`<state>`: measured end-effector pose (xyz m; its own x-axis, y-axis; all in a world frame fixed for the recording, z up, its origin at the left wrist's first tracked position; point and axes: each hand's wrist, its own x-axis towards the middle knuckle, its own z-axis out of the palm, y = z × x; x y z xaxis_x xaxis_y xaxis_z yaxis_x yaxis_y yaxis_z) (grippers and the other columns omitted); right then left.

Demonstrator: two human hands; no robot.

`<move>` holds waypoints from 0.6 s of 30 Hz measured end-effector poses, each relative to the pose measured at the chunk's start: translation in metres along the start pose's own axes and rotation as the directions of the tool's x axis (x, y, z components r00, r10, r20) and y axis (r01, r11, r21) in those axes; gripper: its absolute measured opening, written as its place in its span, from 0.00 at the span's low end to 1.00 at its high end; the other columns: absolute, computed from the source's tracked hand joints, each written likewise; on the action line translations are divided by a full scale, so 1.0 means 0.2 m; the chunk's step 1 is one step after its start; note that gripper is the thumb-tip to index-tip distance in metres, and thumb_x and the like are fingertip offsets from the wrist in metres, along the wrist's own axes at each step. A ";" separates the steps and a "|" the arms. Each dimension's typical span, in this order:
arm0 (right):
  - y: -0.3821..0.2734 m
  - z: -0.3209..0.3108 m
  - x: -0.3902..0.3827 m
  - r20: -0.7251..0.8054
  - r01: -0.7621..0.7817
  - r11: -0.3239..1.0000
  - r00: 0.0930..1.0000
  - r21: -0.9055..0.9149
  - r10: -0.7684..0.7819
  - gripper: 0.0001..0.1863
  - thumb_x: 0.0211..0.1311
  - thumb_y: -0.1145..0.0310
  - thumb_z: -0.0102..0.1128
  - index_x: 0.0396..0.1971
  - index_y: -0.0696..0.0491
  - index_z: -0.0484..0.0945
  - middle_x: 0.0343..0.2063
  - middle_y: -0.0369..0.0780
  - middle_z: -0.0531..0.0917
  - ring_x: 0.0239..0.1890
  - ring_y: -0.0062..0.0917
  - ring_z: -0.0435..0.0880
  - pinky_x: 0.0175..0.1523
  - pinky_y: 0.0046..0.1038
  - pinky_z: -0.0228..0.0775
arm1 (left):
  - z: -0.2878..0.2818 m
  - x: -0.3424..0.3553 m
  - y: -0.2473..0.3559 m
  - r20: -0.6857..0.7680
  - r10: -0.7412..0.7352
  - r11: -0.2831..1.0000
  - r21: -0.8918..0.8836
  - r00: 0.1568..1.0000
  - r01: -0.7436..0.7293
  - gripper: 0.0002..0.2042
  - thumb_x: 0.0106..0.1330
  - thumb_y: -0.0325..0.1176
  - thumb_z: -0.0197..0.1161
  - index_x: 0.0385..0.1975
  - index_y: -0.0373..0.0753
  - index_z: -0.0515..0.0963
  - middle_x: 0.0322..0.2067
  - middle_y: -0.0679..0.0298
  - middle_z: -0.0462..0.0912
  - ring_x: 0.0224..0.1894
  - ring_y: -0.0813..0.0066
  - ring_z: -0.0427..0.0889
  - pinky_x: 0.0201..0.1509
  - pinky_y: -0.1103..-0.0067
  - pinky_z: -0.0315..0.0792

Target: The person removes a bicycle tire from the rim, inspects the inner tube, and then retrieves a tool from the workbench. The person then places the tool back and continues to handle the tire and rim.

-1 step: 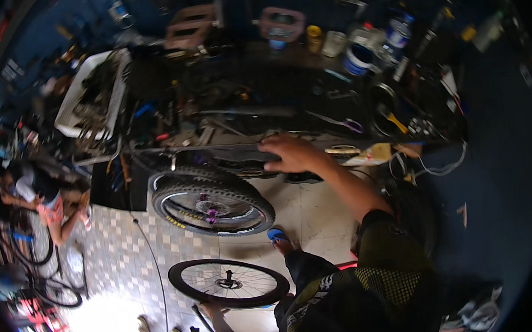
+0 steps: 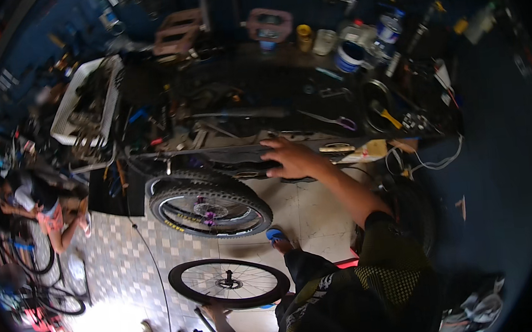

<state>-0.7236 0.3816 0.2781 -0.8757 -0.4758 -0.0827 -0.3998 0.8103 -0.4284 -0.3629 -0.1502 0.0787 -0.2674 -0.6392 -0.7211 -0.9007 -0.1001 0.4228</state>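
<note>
My left hand [image 2: 214, 310] grips the near rim of a black bicycle wheel [image 2: 276, 293] with thin spokes and a dark hub. The wheel is tilted, low in front of me. My right hand [image 2: 292, 157] reaches to the front edge of the workbench [image 2: 331, 113], its fingers spread and nothing seen in them. Whether its fingertips touch the bench edge I cannot tell. Left of that hand, below the bench edge, are wheels with knobbly tyres [image 2: 260, 209], the front one with a purple hub. On the bench near my fingers lie scattered tools, blurred in part.
A white basket [image 2: 60, 130] of parts stands at the bench's left. To the right are a blue-and-white tub [image 2: 348, 56] and a yellow-handled brush [image 2: 389, 116]. A dark hose [image 2: 156, 258] trails over the tiled floor. A seated person [image 2: 44, 198] and bicycles [image 2: 59, 295] are at left.
The bench and its contents have slid slightly left in the picture. My right hand has shifted a little right along the bench edge. My left hand keeps its grip on the wheel.
</note>
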 end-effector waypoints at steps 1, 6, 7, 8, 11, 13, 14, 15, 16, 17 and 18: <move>0.02 0.06 -0.12 -0.081 -0.025 1.000 0.996 -0.006 0.024 0.32 0.69 0.50 0.71 0.67 0.52 0.79 0.75 0.49 0.69 0.75 0.46 0.70 0.73 0.46 0.72 | 0.03 -0.03 0.00 0.065 -0.020 0.999 -0.048 0.998 0.023 0.29 0.76 0.45 0.60 0.69 0.43 0.58 0.51 0.46 0.80 0.41 0.45 0.89 0.36 0.42 0.89; 0.05 0.03 -0.45 -0.184 -0.265 0.928 0.930 0.261 0.318 0.27 0.71 0.54 0.69 0.64 0.51 0.82 0.71 0.47 0.75 0.71 0.46 0.76 0.72 0.43 0.73 | 0.22 -0.02 0.00 0.293 -0.113 0.985 -0.095 0.949 0.146 0.36 0.79 0.52 0.59 0.77 0.55 0.44 0.62 0.52 0.72 0.48 0.45 0.85 0.41 0.42 0.89; 0.06 0.01 -0.52 -0.293 -0.234 0.954 0.914 0.187 0.282 0.25 0.71 0.55 0.69 0.62 0.51 0.82 0.66 0.47 0.80 0.64 0.44 0.82 0.68 0.41 0.77 | 0.25 -0.02 0.02 0.256 -0.113 0.986 -0.092 0.960 0.141 0.38 0.79 0.53 0.59 0.78 0.56 0.42 0.62 0.52 0.71 0.48 0.46 0.85 0.42 0.41 0.89; 0.07 -0.01 -0.58 -0.275 -0.297 0.931 0.896 0.214 0.349 0.24 0.71 0.55 0.68 0.62 0.51 0.82 0.65 0.46 0.80 0.64 0.44 0.83 0.67 0.41 0.77 | 0.27 -0.01 0.05 0.219 -0.113 0.987 -0.088 0.969 0.135 0.39 0.79 0.54 0.60 0.78 0.57 0.40 0.62 0.52 0.71 0.48 0.46 0.84 0.42 0.41 0.89; 0.12 -0.07 -0.77 -0.297 -0.397 0.886 0.839 0.240 0.456 0.21 0.72 0.57 0.68 0.60 0.50 0.83 0.59 0.45 0.84 0.58 0.44 0.86 0.62 0.42 0.80 | 0.29 0.01 0.11 0.219 -0.069 0.987 -0.130 0.973 0.099 0.31 0.78 0.49 0.60 0.72 0.52 0.53 0.60 0.48 0.75 0.46 0.40 0.87 0.43 0.36 0.87; 0.13 -0.10 -0.88 -0.334 -0.422 0.874 0.810 0.240 0.483 0.21 0.72 0.57 0.68 0.60 0.50 0.83 0.58 0.46 0.84 0.56 0.45 0.86 0.60 0.44 0.81 | 0.29 0.03 0.14 0.263 -0.070 0.984 -0.138 0.962 0.110 0.30 0.76 0.46 0.62 0.72 0.53 0.56 0.59 0.46 0.77 0.46 0.35 0.87 0.43 0.33 0.85; 0.14 -0.11 -0.94 -0.354 -0.436 0.866 0.791 0.245 0.498 0.21 0.72 0.57 0.67 0.60 0.50 0.83 0.58 0.46 0.85 0.56 0.46 0.87 0.59 0.44 0.81 | 0.29 0.04 0.18 0.285 -0.074 0.991 -0.088 0.956 0.103 0.31 0.75 0.46 0.62 0.72 0.53 0.56 0.59 0.46 0.77 0.46 0.35 0.87 0.43 0.33 0.85; 0.16 -0.09 -1.00 -0.405 -0.435 0.869 0.769 0.236 0.495 0.21 0.72 0.56 0.67 0.60 0.49 0.82 0.56 0.47 0.86 0.54 0.48 0.87 0.58 0.46 0.81 | 0.29 0.05 0.22 0.307 -0.080 0.995 -0.039 0.948 0.096 0.31 0.75 0.46 0.63 0.72 0.53 0.55 0.59 0.46 0.76 0.47 0.34 0.86 0.42 0.33 0.85; 0.17 -0.08 -1.05 -0.408 -0.450 0.861 0.758 0.237 0.509 0.20 0.72 0.57 0.67 0.59 0.50 0.83 0.54 0.47 0.87 0.53 0.47 0.88 0.57 0.45 0.81 | 0.29 0.06 0.25 0.324 -0.085 0.996 0.004 0.942 0.089 0.32 0.74 0.45 0.63 0.72 0.53 0.55 0.59 0.46 0.76 0.48 0.34 0.86 0.42 0.33 0.85; 0.17 -0.08 -1.09 -0.410 -0.463 0.854 0.750 0.237 0.520 0.20 0.72 0.58 0.67 0.58 0.50 0.83 0.52 0.47 0.87 0.52 0.47 0.88 0.57 0.45 0.81 | 0.30 0.07 0.28 0.316 -0.068 0.998 0.013 0.946 0.067 0.32 0.74 0.45 0.64 0.72 0.53 0.55 0.59 0.46 0.76 0.48 0.34 0.86 0.42 0.33 0.85; 0.18 -0.09 -1.12 -0.411 -0.472 0.849 0.744 0.235 0.527 0.19 0.72 0.59 0.67 0.58 0.51 0.84 0.50 0.47 0.88 0.51 0.47 0.88 0.56 0.45 0.81 | 0.32 0.07 0.30 0.308 -0.052 0.999 0.020 0.950 0.048 0.32 0.74 0.45 0.64 0.72 0.52 0.56 0.60 0.45 0.76 0.48 0.34 0.86 0.42 0.33 0.85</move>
<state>-0.5462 0.5243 0.2969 -0.9734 0.2138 0.0821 0.1376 0.8325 -0.5367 -0.4422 -0.1172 0.0583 -0.3128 -0.3675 -0.8759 -0.9190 -0.1159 0.3768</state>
